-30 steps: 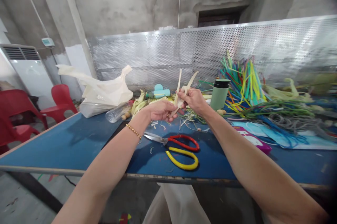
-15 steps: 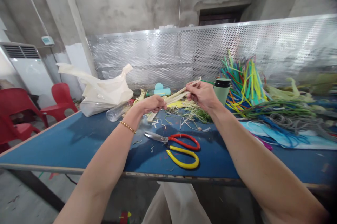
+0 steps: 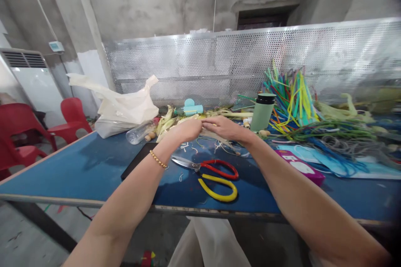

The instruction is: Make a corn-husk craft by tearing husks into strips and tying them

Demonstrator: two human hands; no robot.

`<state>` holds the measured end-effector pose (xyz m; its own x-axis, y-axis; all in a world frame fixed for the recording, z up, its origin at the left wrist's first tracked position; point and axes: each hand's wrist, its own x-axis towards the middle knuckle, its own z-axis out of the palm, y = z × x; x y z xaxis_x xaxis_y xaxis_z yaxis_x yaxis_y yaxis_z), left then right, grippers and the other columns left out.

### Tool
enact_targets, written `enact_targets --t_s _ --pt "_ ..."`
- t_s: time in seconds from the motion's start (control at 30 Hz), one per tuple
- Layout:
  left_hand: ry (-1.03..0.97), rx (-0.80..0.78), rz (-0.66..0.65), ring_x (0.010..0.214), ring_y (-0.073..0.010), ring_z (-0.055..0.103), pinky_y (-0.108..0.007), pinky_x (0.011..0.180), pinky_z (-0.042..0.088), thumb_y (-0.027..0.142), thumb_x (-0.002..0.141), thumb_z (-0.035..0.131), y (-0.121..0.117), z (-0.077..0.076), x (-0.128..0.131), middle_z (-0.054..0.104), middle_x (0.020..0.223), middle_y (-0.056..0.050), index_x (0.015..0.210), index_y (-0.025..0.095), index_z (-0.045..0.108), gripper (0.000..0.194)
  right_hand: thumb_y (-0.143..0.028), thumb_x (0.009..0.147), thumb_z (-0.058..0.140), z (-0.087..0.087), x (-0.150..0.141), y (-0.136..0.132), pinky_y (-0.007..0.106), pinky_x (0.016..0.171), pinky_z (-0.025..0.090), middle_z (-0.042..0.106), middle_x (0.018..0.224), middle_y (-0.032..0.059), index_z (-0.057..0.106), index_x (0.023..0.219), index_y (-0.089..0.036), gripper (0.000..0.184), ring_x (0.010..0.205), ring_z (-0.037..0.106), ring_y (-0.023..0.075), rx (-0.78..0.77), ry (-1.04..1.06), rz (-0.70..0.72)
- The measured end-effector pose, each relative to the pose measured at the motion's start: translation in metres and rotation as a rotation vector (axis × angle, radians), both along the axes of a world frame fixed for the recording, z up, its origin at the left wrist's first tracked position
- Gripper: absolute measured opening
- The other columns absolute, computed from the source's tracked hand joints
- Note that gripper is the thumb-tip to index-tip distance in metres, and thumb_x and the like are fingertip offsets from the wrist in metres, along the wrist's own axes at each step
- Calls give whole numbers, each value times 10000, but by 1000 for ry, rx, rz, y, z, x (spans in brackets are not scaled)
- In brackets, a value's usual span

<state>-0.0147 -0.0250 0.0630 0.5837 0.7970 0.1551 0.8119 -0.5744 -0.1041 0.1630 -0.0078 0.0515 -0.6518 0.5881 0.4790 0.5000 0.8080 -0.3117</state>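
My left hand (image 3: 190, 129) and my right hand (image 3: 224, 127) meet above the littered middle of the blue table. Its fingers curled, the left holds a pale husk strip (image 3: 212, 134), whose end shows below the right hand. The right fingertips press together against the left hand, at the strip; what exactly they pinch is hidden. Nearer me lie large scissors (image 3: 200, 167) with one red and one yellow handle, blades a little apart. Pale husks (image 3: 166, 121) lie just behind my left hand.
A white plastic bag (image 3: 125, 106) and a clear bottle (image 3: 134, 135) stand left. To the right are a green cup (image 3: 262, 114), a bundle of coloured strips (image 3: 294, 95), a purple packet (image 3: 302, 167) and blue masks (image 3: 344, 162). A dark flat object (image 3: 137, 161) lies under my left forearm.
My right hand has moved left and slightly down to meet my left hand. The strips stretched between them no longer show at full length.
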Motion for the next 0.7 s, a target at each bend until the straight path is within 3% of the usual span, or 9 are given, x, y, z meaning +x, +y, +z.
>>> enact_targets --t_s 0.1,0.3,0.4,0.47,0.57,0.7 --pt "7 54 8 871 -235 685 -290 774 479 83 842 474 0 -2 1 729 916 -183 851 88 727 252 -252 921 451 -8 -6 0 294 803 487 742 952 82 708 915 -152 276 882 661 192 -108 -118 51" --pt "-157 134 -13 959 -250 661 -334 853 473 70 871 459 8 -3 -1 707 974 -189 930 74 711 258 -163 868 440 -16 -2 10 235 575 413 604 586 3 651 790 -155 225 556 567 128 -196 -45 -101" --pt "-584 200 -44 992 -223 634 -333 905 460 160 873 567 21 -5 2 694 1005 -150 1113 84 663 269 -229 876 475 -17 2 16 237 508 395 541 530 -19 629 749 -164 211 476 523 117 -273 173 -130" --pt "-966 191 37 920 -196 631 -323 867 470 196 835 635 30 -7 4 686 963 -113 1172 92 632 353 -281 870 519 -17 3 18 244 492 404 539 531 -18 622 742 -165 201 464 518 117 -336 401 -129" --pt "-1372 -112 24 760 -165 620 -293 739 478 271 828 646 36 -13 7 657 796 -66 1022 88 674 268 -385 845 604 -17 0 17 250 504 436 559 561 -17 616 761 -166 235 478 527 112 -456 737 -60" --pt "-1504 -621 -352 607 -135 581 -291 659 473 402 821 665 30 -24 16 615 664 -37 848 106 681 298 -543 762 706 -20 -12 10 244 504 443 580 553 0 581 669 -170 405 488 524 106 -563 853 66"
